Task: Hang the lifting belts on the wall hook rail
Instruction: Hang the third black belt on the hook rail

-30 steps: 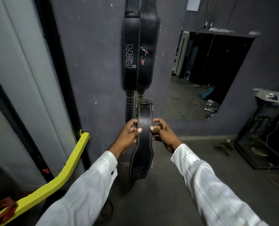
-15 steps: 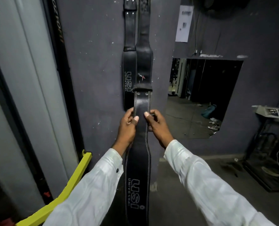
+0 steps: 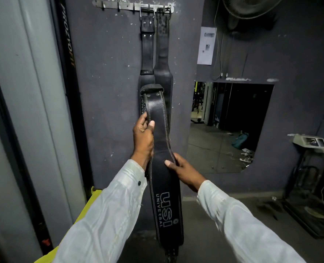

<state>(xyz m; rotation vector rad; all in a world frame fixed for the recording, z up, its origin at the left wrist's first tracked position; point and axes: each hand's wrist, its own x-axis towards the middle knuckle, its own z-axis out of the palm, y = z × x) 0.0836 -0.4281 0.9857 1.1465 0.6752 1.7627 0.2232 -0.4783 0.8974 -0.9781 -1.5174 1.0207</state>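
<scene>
I hold a black leather lifting belt with white stitching and USI lettering upright in front of the grey wall. My left hand grips its narrow upper part, thumb on the face. Lower down, my right hand pinches the belt's right edge where it widens. The belt's top end reaches about the middle of two other black belts, one on the left and one on the right, which hang by their buckles from a metal hook rail high on the wall. Several hooks to the left on the rail are bare.
A wall mirror sits to the right, with a paper notice and a fan above it. A weighing scale stands far right. A black post and a yellow bar are on the left.
The belt has been raised higher along the wall. My right hand slid down to the wider part while my left stayed near the top. The view tilted up, showing the hook rail.
</scene>
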